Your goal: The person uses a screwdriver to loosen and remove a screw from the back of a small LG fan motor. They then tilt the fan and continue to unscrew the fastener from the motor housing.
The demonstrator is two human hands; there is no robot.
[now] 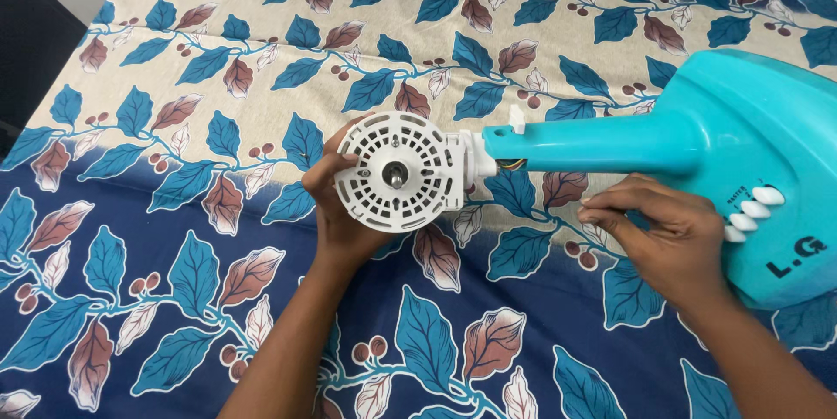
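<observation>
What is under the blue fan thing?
The turquoise fan stand lies on a bedsheet printed with blue and brown leaves. The right hand rests by its white buttons; the left hand holds the white motor housing. The sheet beneath the stand is hidden.

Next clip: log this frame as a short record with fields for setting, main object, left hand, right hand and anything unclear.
setting: bed sheet printed with blue and brown leaves, seen from above
main object: table fan lying on its side, without blades or guard; white vented motor housing with a bare shaft, on a turquoise stand
left hand: cups the motor housing from behind
right hand: rests on the stand beside the white buttons
unclear: whether the right hand presses or grips anything
</observation>
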